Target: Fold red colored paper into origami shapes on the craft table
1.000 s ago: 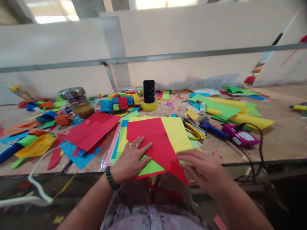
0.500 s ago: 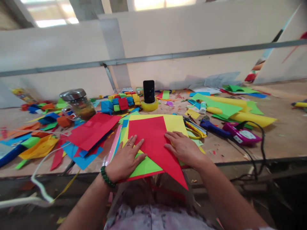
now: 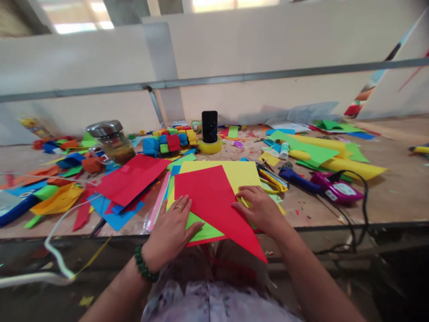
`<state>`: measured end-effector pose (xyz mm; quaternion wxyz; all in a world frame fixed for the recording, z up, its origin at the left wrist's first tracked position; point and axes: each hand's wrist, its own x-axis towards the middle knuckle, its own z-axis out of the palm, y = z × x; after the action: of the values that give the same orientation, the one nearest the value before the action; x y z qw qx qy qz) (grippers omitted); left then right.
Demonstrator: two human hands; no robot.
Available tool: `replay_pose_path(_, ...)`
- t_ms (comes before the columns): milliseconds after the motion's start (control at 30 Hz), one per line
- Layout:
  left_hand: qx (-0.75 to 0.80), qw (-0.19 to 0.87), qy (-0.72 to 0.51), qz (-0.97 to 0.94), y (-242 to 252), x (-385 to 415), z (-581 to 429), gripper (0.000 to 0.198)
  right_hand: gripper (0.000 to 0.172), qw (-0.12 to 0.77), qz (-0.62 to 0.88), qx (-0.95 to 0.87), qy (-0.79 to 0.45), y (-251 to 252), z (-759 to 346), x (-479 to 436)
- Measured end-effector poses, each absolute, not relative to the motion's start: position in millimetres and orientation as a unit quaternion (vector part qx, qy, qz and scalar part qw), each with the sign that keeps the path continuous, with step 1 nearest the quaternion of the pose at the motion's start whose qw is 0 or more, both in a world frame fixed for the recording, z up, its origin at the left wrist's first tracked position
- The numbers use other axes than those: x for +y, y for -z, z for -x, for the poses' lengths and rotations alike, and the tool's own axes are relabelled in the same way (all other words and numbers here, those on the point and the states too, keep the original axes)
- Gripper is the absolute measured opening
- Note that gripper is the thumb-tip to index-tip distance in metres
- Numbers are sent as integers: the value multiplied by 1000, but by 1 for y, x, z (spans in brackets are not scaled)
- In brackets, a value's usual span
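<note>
A red paper sheet (image 3: 211,197) lies folded into a pointed shape on a stack of coloured sheets, with a yellow sheet (image 3: 234,172) and a green sheet (image 3: 204,230) under it. Its tip hangs over the table's front edge. My left hand (image 3: 172,230), with a ring and a green bead bracelet, lies flat with fingers spread on the red sheet's left side. My right hand (image 3: 259,208) rests on the sheet's right edge, fingers bent and pressing along the fold.
A loose red sheet (image 3: 132,179) lies to the left over blue paper. Behind are a glass jar (image 3: 110,141), coloured paper cubes (image 3: 169,141), a phone standing in a yellow tape roll (image 3: 210,134), scissors (image 3: 273,179), a glue gun (image 3: 330,188) with cord, and rolled yellow and green paper (image 3: 321,154).
My right hand has moved from the table's front edge up onto the red sheet's right edge. My left hand has stayed flat on the sheet.
</note>
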<state>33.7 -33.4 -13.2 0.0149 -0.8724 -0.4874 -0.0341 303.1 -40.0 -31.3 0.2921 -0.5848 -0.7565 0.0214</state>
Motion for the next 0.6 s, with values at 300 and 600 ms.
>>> replay_pose_path(300, -419, -31, 21, 907, 13, -41, -64, 69, 16, 308, 561, -768, -25, 36, -306, -39)
replay_pose_path(600, -398, -65, 22, 915, 18, -42, -80, 84, 17, 314, 573, -754, -64, 33, -306, -44)
